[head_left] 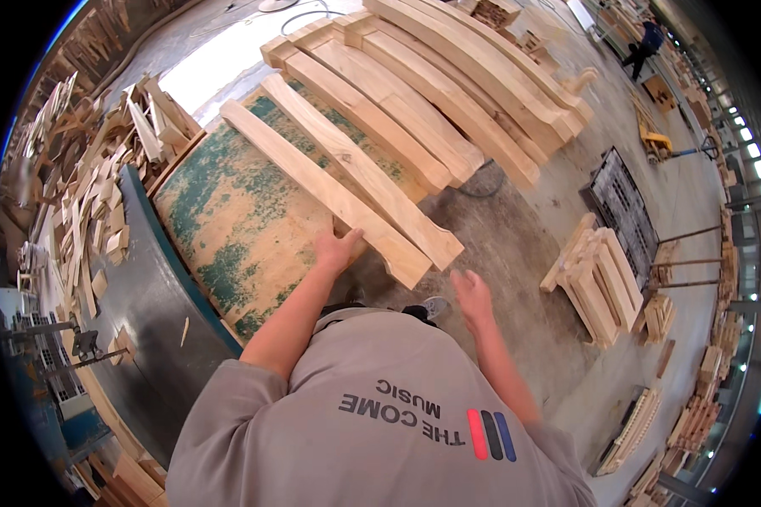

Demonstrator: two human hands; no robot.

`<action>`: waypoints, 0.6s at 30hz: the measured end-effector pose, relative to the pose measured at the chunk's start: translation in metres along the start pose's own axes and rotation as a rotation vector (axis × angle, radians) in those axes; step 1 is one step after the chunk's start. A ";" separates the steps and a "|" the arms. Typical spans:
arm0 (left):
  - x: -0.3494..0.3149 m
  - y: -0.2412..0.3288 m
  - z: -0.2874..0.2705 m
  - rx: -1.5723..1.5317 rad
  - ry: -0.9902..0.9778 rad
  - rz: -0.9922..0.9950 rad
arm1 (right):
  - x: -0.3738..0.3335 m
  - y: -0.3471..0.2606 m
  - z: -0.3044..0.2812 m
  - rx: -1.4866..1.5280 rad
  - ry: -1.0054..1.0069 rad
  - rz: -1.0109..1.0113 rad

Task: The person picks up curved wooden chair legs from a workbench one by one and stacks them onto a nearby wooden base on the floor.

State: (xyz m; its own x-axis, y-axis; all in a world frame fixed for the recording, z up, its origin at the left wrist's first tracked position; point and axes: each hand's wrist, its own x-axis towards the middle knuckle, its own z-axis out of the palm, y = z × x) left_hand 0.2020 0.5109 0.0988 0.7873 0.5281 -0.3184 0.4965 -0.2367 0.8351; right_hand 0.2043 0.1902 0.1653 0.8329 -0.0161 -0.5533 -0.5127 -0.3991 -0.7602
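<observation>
My left hand (338,247) grips the near edge of a long shaped wooden bar (321,186), its thumb on the upper side. Shavings-coloured dust covers the green worktable (237,207) under the bar. Close behind it lies a second shaped bar (359,165), and the right ends of both stick out past the table. My right hand (472,297) is just off those ends, fingers stretched out and touching nothing that I can see. Farther back, several thicker shaped bars (380,118) lie side by side in a row.
Offcuts (97,207) are heaped at the left, beside a dark curved surface (165,313). On the floor at the right stand a stack of wooden pieces (600,283) and a dark grid panel (621,203). A yellow pallet jack (654,142) and another person (647,44) are far right.
</observation>
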 end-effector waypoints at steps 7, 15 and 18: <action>0.019 0.020 -0.006 -0.036 -0.241 -0.033 | 0.053 -0.010 0.040 0.508 -0.162 0.306; 0.045 0.042 0.005 -0.145 -0.345 -0.004 | 0.082 0.006 0.046 0.608 -0.220 0.245; 0.051 0.044 0.010 0.080 -0.320 0.064 | 0.073 -0.005 0.059 0.725 -0.227 0.266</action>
State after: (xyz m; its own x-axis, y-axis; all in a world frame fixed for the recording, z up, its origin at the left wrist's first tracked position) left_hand 0.2675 0.5194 0.1148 0.8863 0.2299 -0.4020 0.4596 -0.3313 0.8240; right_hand 0.2558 0.2447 0.1086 0.6408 0.1914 -0.7434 -0.7608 0.2877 -0.5817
